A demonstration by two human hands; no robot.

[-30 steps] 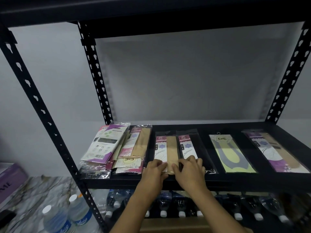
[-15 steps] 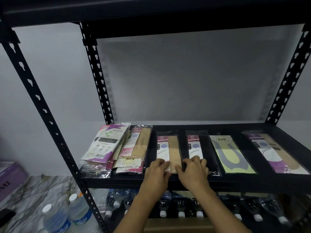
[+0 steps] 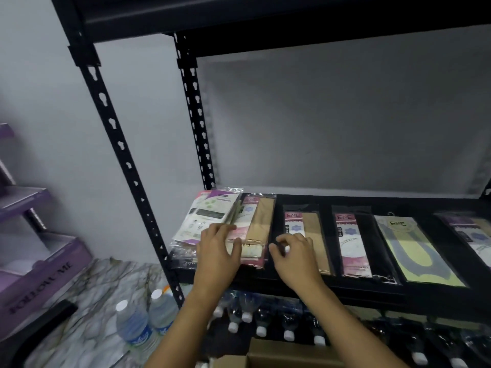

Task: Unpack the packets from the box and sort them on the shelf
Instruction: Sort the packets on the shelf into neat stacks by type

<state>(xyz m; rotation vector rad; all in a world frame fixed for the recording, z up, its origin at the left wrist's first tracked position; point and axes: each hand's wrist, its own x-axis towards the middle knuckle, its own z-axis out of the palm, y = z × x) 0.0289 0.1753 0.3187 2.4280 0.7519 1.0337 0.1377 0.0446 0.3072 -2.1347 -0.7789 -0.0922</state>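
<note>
The left hand (image 3: 218, 251) lies flat and spread on the loose pile of packets (image 3: 233, 229) at the shelf's (image 3: 305, 284) left end; the right hand (image 3: 293, 254) hovers half-curled, empty, beside it — a careless tug could slide the slick stack off the edge

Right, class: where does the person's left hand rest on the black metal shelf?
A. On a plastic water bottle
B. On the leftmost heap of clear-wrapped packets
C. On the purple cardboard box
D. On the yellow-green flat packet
B: the left hand lies on the leftmost heap of clear-wrapped packets on the black metal shelf.
</note>
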